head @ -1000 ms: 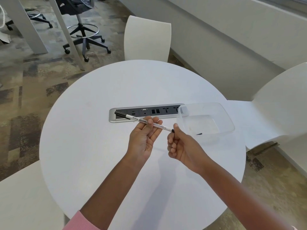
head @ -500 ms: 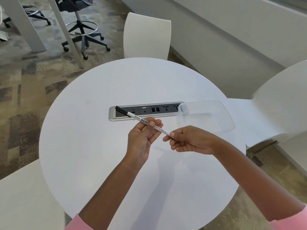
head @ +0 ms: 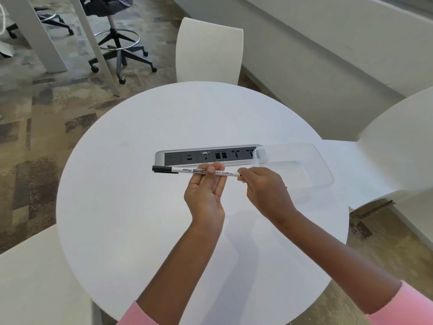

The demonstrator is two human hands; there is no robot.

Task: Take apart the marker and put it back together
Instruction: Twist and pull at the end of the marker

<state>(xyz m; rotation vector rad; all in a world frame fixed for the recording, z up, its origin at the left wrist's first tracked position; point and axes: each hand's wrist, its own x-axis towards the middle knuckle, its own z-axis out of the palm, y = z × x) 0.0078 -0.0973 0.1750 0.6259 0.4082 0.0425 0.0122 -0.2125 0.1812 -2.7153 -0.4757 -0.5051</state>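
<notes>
the marker (head: 187,170) was held level above the middle of the round white table (head: 140,219), clear of the surface, just on the near side of the grey socket panel (head: 210,157) set into the tabletop. its black cap (head: 164,169) was on the left end, pointing toward the open left half of the table.

the left hand (head: 205,195) was palm up with its fingers pointing away, and its thumb pressed the white barrel against the fingertips. the right hand (head: 264,188) had its fingers curled and pinched the marker's right end, which was hidden inside the grip.

a clear plastic tray (head: 314,165) sat just right of the right hand, its left rim overlapping the right end of the socket panel and its far-right corner close to the table's edge. wide bare tabletop lay to the left of the hands and between them and the near edge.

white chairs stood round the rim: one at the far side (head: 208,50), one at the right (head: 398,141) and one at the near left (head: 35,277). a black wheeled stool (head: 117,43) stood well apart on the carpet beyond.
</notes>
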